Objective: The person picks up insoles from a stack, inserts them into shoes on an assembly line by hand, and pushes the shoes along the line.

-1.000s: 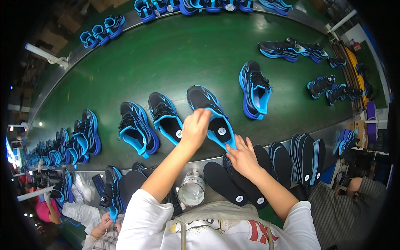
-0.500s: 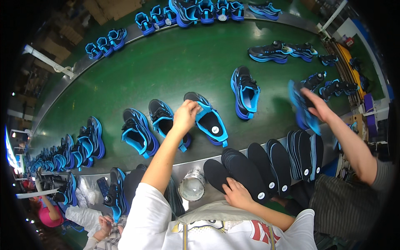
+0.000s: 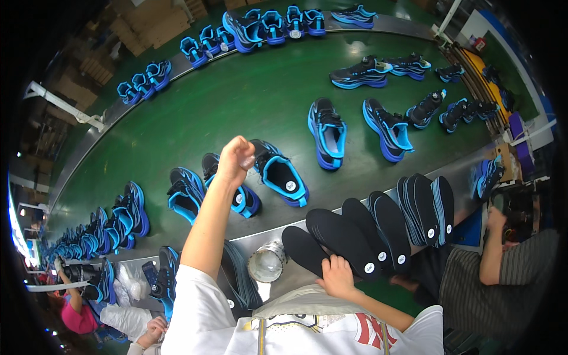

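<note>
My left hand (image 3: 238, 157) is raised over the green belt, fingers curled round a small pale, shiny thing that I cannot make out. Just right of it stands a black-and-blue sneaker (image 3: 278, 168) with a black insole inside, its white round sticker showing at the heel. Another sneaker (image 3: 247, 200) is partly hidden behind my left wrist. Low on the bench edge, my right hand (image 3: 338, 277) is closed at the heel end of a loose black insole (image 3: 303, 247), fingers bunched. A stack of black insoles (image 3: 340, 236) touches its fingers.
A clear jar (image 3: 266, 263) stands between my arms. More insole stacks (image 3: 414, 210) lie to the right, beside a co-worker's arm (image 3: 492, 251). Sneakers line the left and far rail (image 3: 272, 28). Two sneakers (image 3: 387, 133) stand mid-belt. At lower left is another person's hand (image 3: 155, 330).
My left hand has drawn back from the sneaker's opening, fingers more curled. The co-worker's sneaker now stands on the belt, and that arm has pulled back. My right hand stays by the insoles.
</note>
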Demonstrator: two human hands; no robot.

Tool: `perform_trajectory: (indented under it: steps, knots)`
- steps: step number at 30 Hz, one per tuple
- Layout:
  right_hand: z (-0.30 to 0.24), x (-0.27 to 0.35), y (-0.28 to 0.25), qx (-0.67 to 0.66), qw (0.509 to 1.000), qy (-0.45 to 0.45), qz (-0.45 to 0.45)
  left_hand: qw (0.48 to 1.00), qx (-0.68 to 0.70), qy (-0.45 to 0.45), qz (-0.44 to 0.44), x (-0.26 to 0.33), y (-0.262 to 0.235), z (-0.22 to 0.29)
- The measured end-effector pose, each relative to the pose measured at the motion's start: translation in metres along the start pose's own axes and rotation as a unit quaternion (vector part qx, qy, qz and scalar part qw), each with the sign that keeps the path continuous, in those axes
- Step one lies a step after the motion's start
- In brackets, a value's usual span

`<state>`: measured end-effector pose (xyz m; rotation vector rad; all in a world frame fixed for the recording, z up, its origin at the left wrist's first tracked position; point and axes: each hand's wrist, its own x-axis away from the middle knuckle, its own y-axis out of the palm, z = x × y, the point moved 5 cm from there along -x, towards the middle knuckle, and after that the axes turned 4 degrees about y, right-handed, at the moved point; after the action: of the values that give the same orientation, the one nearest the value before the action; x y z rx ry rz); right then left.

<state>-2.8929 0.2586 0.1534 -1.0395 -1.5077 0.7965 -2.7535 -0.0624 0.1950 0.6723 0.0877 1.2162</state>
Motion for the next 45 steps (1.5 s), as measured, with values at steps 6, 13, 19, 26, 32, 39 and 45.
perform_trajectory:
  steps: [6,13,19,26,32,39,45]
  knots:
    - [0.006,0.002,-0.004,-0.057,0.996,-0.022,0.067,0.853,-0.484,0.195,0.008,-0.056,0.07,-0.011]
    - [0.024,0.006,-0.072,-0.337,0.939,-0.003,0.068,0.581,-0.741,0.313,-0.122,-0.098,0.129,-0.096]
    - [0.087,-0.034,-0.175,-0.233,0.931,-0.026,0.28,0.612,-0.726,0.295,-0.105,-0.121,0.126,-0.079]
    - [0.112,-0.114,-0.213,-0.128,0.949,-0.062,0.282,0.761,-0.632,0.109,-0.099,-0.117,0.108,-0.084]
    - [0.097,-0.185,-0.17,-0.023,0.961,-0.089,0.261,0.875,-0.481,0.036,-0.035,-0.116,0.087,-0.1]
    - [0.098,-0.249,-0.114,-0.025,0.982,0.076,0.173,0.877,-0.48,-0.006,-0.015,-0.117,0.091,-0.111]
    - [0.09,-0.217,-0.148,0.04,0.997,0.052,0.032,0.879,-0.472,0.07,0.005,-0.108,0.086,-0.107]
